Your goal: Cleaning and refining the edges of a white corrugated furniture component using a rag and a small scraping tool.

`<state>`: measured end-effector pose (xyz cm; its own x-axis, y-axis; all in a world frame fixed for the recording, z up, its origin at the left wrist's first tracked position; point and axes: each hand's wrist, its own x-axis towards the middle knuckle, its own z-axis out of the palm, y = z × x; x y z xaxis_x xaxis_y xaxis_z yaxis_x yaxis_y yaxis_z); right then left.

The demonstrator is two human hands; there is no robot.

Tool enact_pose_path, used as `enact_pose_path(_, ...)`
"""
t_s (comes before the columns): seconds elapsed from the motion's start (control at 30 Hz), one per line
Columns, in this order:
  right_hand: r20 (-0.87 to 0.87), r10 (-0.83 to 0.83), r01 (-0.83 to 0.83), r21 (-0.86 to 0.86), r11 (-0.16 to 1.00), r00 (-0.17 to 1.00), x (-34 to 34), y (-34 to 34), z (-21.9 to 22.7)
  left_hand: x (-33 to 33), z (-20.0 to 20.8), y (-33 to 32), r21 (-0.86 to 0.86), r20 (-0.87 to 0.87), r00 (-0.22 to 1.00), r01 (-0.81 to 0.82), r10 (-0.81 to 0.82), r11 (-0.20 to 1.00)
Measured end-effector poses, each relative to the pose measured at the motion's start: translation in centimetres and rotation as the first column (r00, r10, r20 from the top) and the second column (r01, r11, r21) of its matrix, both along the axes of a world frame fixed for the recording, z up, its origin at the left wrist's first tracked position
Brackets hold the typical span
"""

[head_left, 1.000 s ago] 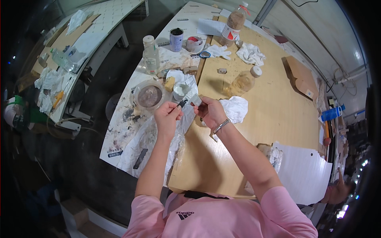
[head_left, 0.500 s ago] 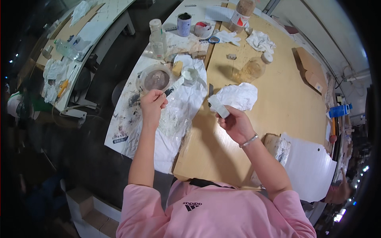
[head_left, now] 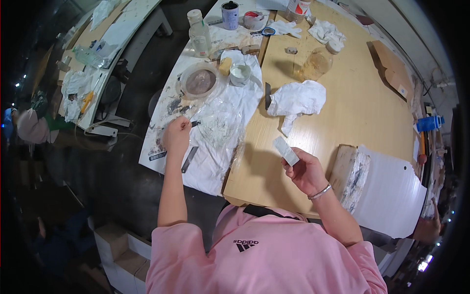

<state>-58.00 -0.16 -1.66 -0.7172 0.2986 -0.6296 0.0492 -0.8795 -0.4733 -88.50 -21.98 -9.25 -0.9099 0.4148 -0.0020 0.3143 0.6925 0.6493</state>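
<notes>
My left hand (head_left: 177,132) is closed in a pinch on a thin tool with a dark part (head_left: 195,123). Its far end is hard to make out against the clear plastic film (head_left: 218,125) and the white cloth (head_left: 208,169). Between the thumb and fingers of my right hand (head_left: 307,169) is a small flat grey-white rectangular block (head_left: 286,150), held tilted above the wooden board. A dark flat strip (head_left: 190,159) lies on the cloth near my left wrist. Beyond the left hand stand a round tub with grey-brown contents (head_left: 200,82) and a small jar of pale paste (head_left: 240,74).
A crumpled white cloth (head_left: 298,98) lies on the wooden board (head_left: 362,98), beside a tipped plastic bottle (head_left: 316,64). Farther back are a clear bottle (head_left: 199,36), a purple can (head_left: 230,17) and a glove (head_left: 286,28). A stained block (head_left: 350,171) sits at the right.
Both hands have come nearer to me, the left with its tool and the right with the block. The view has shifted, and the dark strip by my left wrist now shows.
</notes>
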Motion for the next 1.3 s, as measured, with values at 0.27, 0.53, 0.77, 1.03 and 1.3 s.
enact_pose_path(0.27, -0.007, -0.039, 0.038, -0.008, 0.999, 0.999, 2.8, -1.4, -0.2, -0.7, 3.1, -2.8, 0.09, -0.186, 0.974, -0.114, 0.129, 0.989)
enact_pose_path(0.53, -0.131, -0.077, 0.072, -0.047, 0.996, 0.988, 4.1, -2.8, -0.5, 4.4, 3.3, -4.7, 0.38, 0.198, 0.979, -0.038, -0.041, 0.924)
enact_pose_path(0.77, -0.242, -0.01, 0.005, -0.023, 1.0, 0.97, 3.4, -4.1, 0.4, 17.6, 7.0, 2.9, 0.702, 0.631, 0.47, -0.007, -0.617, 0.713)
enact_pose_path(1.03, -0.148, -0.232, 0.234, 0.0, 0.972, 0.962, 10.3, -5.4, 1.2, 23.4, 6.2, 7.8, 0.738, 0.651, 0.072, 0.175, -0.756, 0.652)
enact_pose_path(1.3, -0.4, -0.349, 0.334, -0.109, 0.936, 0.848, 14.6, -5.3, 0.6, 27.7, 7.1, 10.9, 0.829, 0.559, -0.064, 0.012, -0.827, 0.559)
